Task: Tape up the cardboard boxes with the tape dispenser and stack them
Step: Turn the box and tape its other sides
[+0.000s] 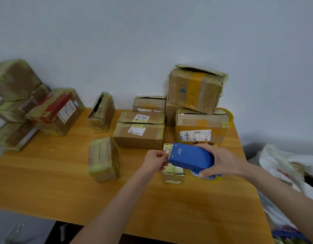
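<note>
Nearest in, two forearms reach over the worktop (pixel 152 208). The right hand (pixel 224 162) has its grip wrapped round the blue tape dispenser (pixel 191 158), fingers underneath, thumb on top. The left hand (pixel 155 160), at nine o'clock of the dispenser, closes its grip in a pinch at the mouth, on what I take for the tape end (pixel 167 152). Right behind them sits a small box (pixel 173 174) with a yellow label, and that looks like the one about to be sealed. Out at nine o'clock stands a narrow box (pixel 104 159), already banded in tape. Further back, at twelve o'clock, there's a flat stack (pixel 140 131) of two boxes, both wrapped and labelled. At one o'clock rises a taller pile (pixel 201 120), and its top box (pixel 196 88) gapes open along the upper edge, so I'd say that one wants tape. Far off at ten o'clock leans a heap of boxes (pixel 20 103), heavily taped and loosely stacked. My call: most boxes carry tape and stacking is partly done, with a few left to close and tidy. As for the small box, it lies just under both grips. The dispenser crosses its middle, and whether anything touches it I cannot tell.
</note>
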